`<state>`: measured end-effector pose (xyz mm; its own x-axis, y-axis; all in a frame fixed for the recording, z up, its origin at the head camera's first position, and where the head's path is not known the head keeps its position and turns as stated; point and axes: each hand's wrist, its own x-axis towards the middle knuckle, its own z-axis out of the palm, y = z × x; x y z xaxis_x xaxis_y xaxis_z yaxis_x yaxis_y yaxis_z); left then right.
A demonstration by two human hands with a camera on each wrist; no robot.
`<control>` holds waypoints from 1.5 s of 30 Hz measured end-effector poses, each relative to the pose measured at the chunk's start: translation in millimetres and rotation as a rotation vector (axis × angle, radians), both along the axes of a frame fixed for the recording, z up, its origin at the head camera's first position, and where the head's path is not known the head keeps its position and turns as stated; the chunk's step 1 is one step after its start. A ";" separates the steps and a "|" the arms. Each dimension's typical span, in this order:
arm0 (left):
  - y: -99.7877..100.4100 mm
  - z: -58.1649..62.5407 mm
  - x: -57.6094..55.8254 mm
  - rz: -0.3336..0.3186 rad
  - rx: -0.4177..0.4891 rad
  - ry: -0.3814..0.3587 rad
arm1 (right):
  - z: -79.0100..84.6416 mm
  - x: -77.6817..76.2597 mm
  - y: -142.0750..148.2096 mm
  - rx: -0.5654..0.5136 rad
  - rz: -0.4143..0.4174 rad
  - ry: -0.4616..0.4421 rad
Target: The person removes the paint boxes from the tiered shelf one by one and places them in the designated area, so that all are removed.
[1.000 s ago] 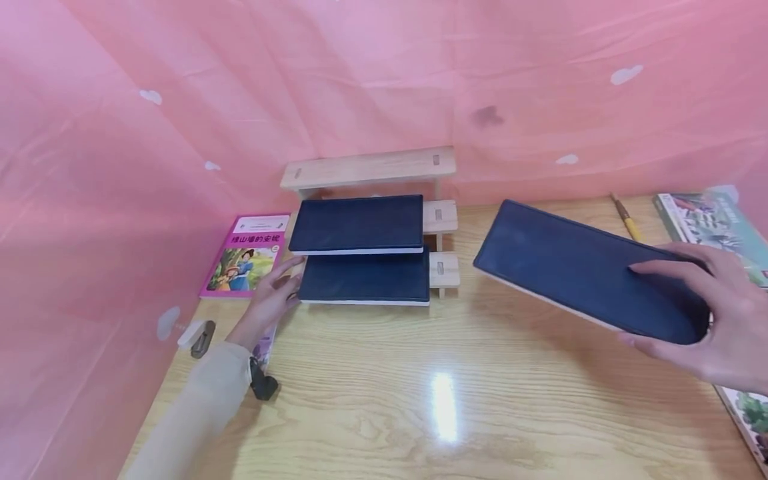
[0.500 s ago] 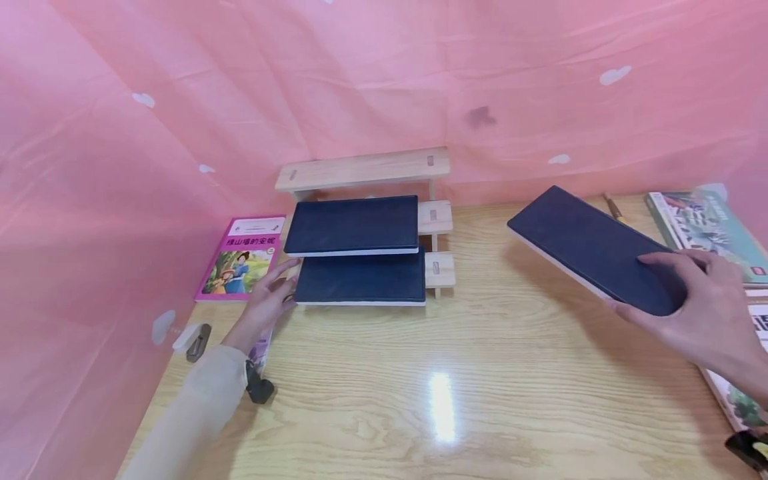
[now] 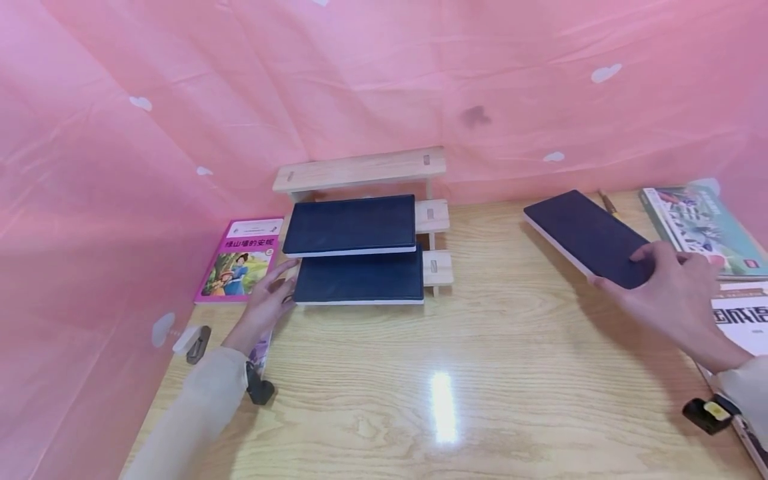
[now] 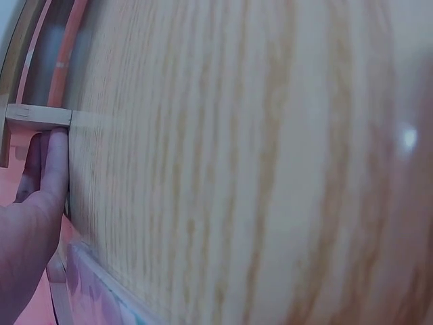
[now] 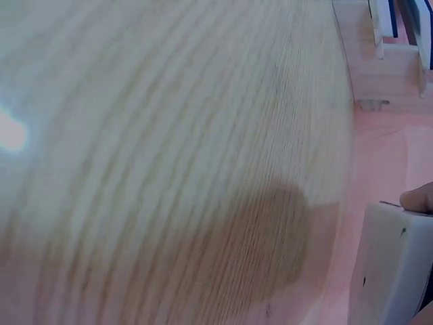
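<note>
My right hand grips the near end of a flat, dark-blue rectangular slab with white sides, tilted over the right part of the table. The right wrist view shows the slab's white side with a fingertip on its top edge. My left hand touches the left end of a tiered wooden stand; in the left wrist view its fingers extend against the wooden end piece. Two similar dark-blue slabs lie on the stand, one on the middle tier and one on the lowest tier.
A pink-bordered book lies left of the stand, with a small grey-and-white object near it. At right are a green book, a white book and a brush. Pink cloth hangs behind the table.
My right hand has moved farther back over the table, and the slab in it has swung so its far end points more away from me. The left hand has stayed at the stand.
</note>
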<state>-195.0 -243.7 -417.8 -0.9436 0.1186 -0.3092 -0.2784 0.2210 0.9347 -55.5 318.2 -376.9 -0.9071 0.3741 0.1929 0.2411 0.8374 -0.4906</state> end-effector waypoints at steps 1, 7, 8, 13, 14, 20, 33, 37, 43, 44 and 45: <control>-0.3 0.2 0.0 -0.001 0.004 -0.001 | -0.8 -2.1 0.9 0.001 0.004 0.001; -1.1 1.0 0.2 0.000 0.008 0.000 | -5.2 -13.3 2.5 -0.005 -0.004 -0.045; -1.2 0.8 0.1 0.000 0.003 0.001 | -5.9 -15.2 2.0 -0.007 -0.008 -0.059; -1.9 -0.6 -0.3 -0.009 -0.002 0.010 | -8.0 -24.5 -0.6 -0.011 -0.034 -0.114; -1.8 -0.6 -0.2 -0.010 -0.001 0.012 | -8.0 -26.2 -1.4 -0.015 -0.037 -0.124; -1.1 1.0 1.3 -0.012 -0.039 0.010 | -8.2 -32.8 -7.0 -0.037 -0.042 -0.164; -0.4 1.9 1.4 -0.011 -0.028 0.001 | -12.2 -40.0 -6.0 0.023 -0.020 -0.255; -0.7 0.8 1.8 0.000 -0.039 -0.002 | -12.4 -41.4 -8.1 0.048 -0.018 -0.315; 0.1 -0.5 2.1 -0.005 -0.043 0.012 | -13.9 -42.5 -8.6 0.080 -0.028 -0.382; 0.1 -0.3 2.2 -0.002 -0.037 0.014 | -14.0 -42.7 -8.7 0.084 -0.031 -0.390; 0.1 -0.2 2.1 0.001 -0.029 0.016 | -14.0 -42.6 -8.8 0.089 -0.032 -0.396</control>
<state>-192.9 -243.6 -418.1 -0.9484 0.1092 -0.2977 -0.2641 0.2476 0.9322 -98.1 309.4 -390.9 -0.9059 0.4011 -0.1362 0.4235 0.8613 -0.2806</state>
